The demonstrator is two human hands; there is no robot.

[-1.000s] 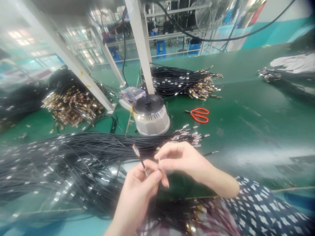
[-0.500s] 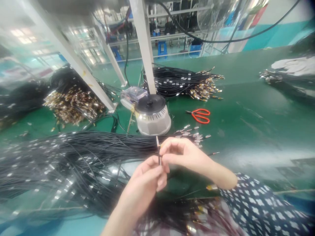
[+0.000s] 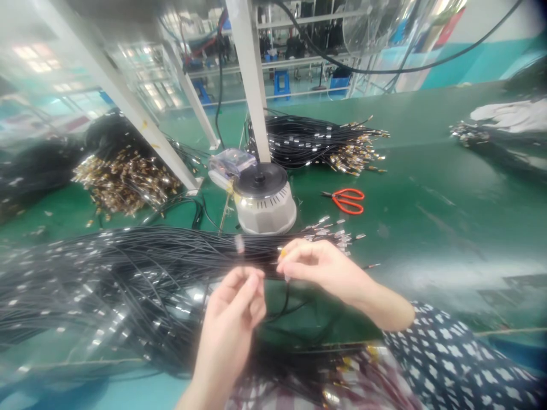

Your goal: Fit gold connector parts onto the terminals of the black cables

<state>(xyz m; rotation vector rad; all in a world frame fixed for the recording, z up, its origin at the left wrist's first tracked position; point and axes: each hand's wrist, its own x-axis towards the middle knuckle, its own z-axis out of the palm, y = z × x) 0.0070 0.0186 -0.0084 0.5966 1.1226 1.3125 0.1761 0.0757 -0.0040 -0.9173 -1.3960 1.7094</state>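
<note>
In the head view my left hand [image 3: 233,310] pinches a thin black cable, whose pale tip [image 3: 240,245] sticks up above the fingers, smeared by motion. To its right, and apart from it, my right hand [image 3: 320,265] has thumb and fingers closed on another cable end with a gold-coloured connector [image 3: 282,253]. Black cable [image 3: 286,299] hangs below those fingers. Behind both hands lies a long bundle of black cables [image 3: 171,250] with silvery ends at the right. More cables [image 3: 307,359] with gold-coloured ends lie on my lap.
A round grey tape dispenser [image 3: 267,213] with a black top stands beyond the bundle. Red-handled scissors [image 3: 348,201] lie right of it. Further cable bundles [image 3: 299,139] [image 3: 128,182] rest on the green table [image 3: 419,199]. White posts [image 3: 250,80] rise from the table.
My hands have parted: the left has moved left with its cable, while the right stays nearly in place. The gold-coloured connector and hanging cable at my right hand now show more clearly.
</note>
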